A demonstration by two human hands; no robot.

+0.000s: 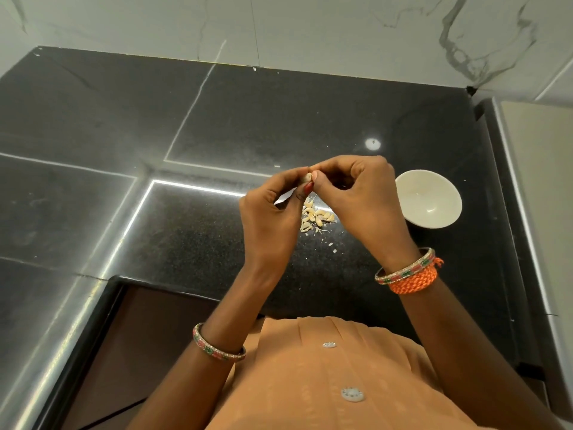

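Both hands meet above the black granite counter point(217, 125). My left hand point(273, 212) and my right hand point(356, 193) pinch a small pale garlic clove point(307, 177) between their fingertips. Most of the clove is hidden by the fingers. Below the hands, a small heap of garlic cloves and bits of peel point(316, 217) lies on the counter. Loose flakes of skin are scattered toward the near edge.
A white bowl point(428, 198), with nothing visible inside, stands on the counter just right of my right hand. A white marble wall point(310, 26) backs the counter. The counter's front edge point(173, 283) runs below my wrists, and a raised ledge point(527, 181) borders the right side.
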